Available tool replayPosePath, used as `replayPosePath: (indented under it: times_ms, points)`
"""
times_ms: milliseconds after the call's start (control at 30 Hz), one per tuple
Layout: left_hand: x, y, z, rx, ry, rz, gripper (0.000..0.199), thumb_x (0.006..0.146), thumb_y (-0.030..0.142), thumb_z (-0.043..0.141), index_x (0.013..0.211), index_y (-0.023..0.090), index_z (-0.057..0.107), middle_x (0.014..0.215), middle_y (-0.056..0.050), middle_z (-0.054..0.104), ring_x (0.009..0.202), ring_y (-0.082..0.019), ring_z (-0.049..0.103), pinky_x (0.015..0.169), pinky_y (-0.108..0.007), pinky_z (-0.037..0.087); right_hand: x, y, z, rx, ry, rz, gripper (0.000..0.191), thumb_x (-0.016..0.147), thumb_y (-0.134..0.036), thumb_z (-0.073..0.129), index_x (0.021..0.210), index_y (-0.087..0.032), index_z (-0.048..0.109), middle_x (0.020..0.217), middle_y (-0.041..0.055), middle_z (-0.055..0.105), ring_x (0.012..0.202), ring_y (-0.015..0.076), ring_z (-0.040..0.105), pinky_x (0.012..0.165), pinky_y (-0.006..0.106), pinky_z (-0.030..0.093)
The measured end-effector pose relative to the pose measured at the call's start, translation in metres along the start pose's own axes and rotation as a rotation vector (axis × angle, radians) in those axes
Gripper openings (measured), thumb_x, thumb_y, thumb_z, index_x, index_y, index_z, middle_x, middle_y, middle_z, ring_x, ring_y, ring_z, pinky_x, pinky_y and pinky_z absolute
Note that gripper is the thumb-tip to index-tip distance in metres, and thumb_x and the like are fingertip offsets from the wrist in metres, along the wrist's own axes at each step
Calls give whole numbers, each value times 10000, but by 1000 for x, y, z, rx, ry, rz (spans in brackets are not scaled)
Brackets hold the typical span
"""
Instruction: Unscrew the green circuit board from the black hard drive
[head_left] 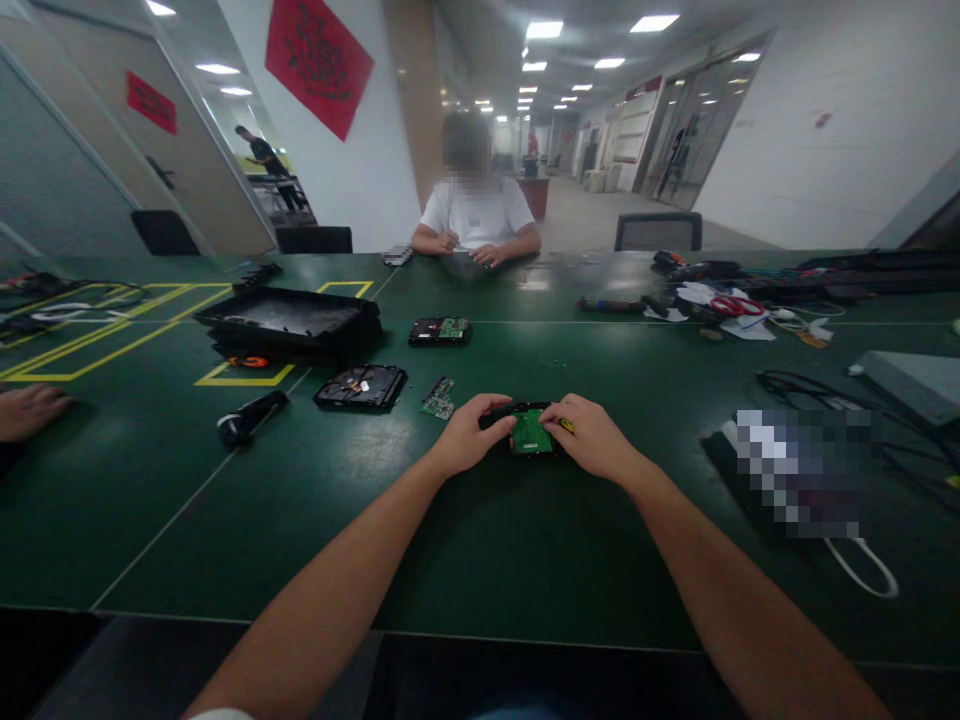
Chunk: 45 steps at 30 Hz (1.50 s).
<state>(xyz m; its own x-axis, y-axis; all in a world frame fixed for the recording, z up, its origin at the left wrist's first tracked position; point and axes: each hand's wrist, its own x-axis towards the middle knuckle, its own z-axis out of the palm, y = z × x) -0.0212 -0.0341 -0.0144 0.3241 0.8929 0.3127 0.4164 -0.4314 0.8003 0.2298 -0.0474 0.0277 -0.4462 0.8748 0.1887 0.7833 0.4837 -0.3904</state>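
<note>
A black hard drive with a green circuit board (532,432) lies on the green table between my hands. My left hand (474,434) grips its left side, thumb at the board's edge and fingers behind. My right hand (589,432) is closed at the right side, with a small yellow and black tool (565,425) among its fingers; the tool's tip is hidden. To the left lie a loose circuit board (439,397) and an opened black drive housing (361,387). Another drive with a green board (440,331) rests farther back.
Stacked black trays (292,318) and a black cylindrical tool (251,418) are at left. Another person's hand (34,410) rests at the far left; a person (476,215) sits opposite. Tools, red scissors (739,306), cables and a pixelated object (806,470) lie at right.
</note>
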Motion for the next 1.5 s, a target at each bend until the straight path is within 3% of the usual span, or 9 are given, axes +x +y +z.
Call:
replayPosePath:
  times_ms: [133, 333, 433, 533, 600, 933, 1267, 1367, 1500]
  points:
    - [2, -5, 5, -56, 83, -32, 128, 967, 264, 595, 1022, 205, 694, 1212, -79, 734, 1144, -216, 696, 1063, -428, 538, -2, 5, -2, -13, 16, 4, 196, 1020, -242, 575, 1057, -210, 765, 1061, 90, 691, 947, 206, 656, 873, 341, 487]
    - [2, 0, 4, -13, 80, -29, 201, 977, 201, 509, 950, 216, 709, 1210, -59, 740, 1180, -214, 682, 1128, -436, 489, -4, 11, -5, -6, 16, 6, 138, 994, -263, 617, 989, -210, 744, 1014, 71, 705, 917, 194, 653, 862, 334, 481]
    - [0, 6, 2, -37, 33, -37, 243, 1021, 339, 519, 1109, 217, 710, 1279, -79, 718, 1212, -235, 674, 1118, -443, 503, -4, 11, -7, -12, 31, 26, 123, 983, -282, 635, 974, -207, 733, 992, 64, 703, 913, 195, 651, 856, 337, 480]
    - [-3, 12, 1, 16, -64, -31, 515, 965, 487, 645, 1402, 221, 584, 1401, -115, 656, 1305, -277, 626, 1139, -469, 491, -4, 4, -4, -30, 12, 39, 137, 986, -301, 634, 1011, -213, 735, 1004, 63, 689, 884, 188, 644, 804, 326, 478]
    - [-6, 15, 1, 125, -101, 23, 673, 908, 532, 713, 1470, 212, 527, 1465, -141, 607, 1373, -310, 569, 1185, -504, 442, -4, -3, -2, -48, -3, 34, 170, 1002, -319, 615, 1070, -219, 734, 1033, 70, 680, 856, 183, 637, 762, 320, 470]
    - [-11, 15, 4, 298, -203, 112, 923, 812, 635, 772, 1563, 220, 431, 1580, -162, 492, 1481, -362, 444, 1238, -539, 374, -5, -12, 2, -103, -16, 40, 127, 1016, -290, 593, 996, -226, 700, 1048, 70, 649, 861, 185, 628, 762, 324, 455]
    - [-10, 19, 2, 292, -197, 102, 950, 788, 608, 796, 1578, 245, 412, 1570, -154, 502, 1465, -375, 459, 1219, -557, 388, -6, -2, -4, -77, 50, 53, 171, 1031, -290, 551, 1036, -226, 710, 1067, 78, 682, 907, 198, 649, 816, 335, 483]
    - [-8, 17, 2, 328, -209, 117, 1015, 760, 615, 816, 1599, 241, 382, 1598, -158, 472, 1481, -389, 430, 1232, -571, 357, -8, 16, -15, -114, 124, 150, 178, 1020, -283, 544, 1040, -221, 709, 1055, 91, 721, 973, 232, 671, 846, 354, 488]
    - [-4, 15, 5, 395, -233, 109, 1075, 753, 652, 801, 1623, 219, 341, 1582, -171, 486, 1463, -407, 424, 1221, -594, 340, -13, 39, -26, -142, -37, 409, 179, 951, -355, 646, 1015, -202, 714, 959, 115, 767, 859, 267, 711, 710, 360, 493]
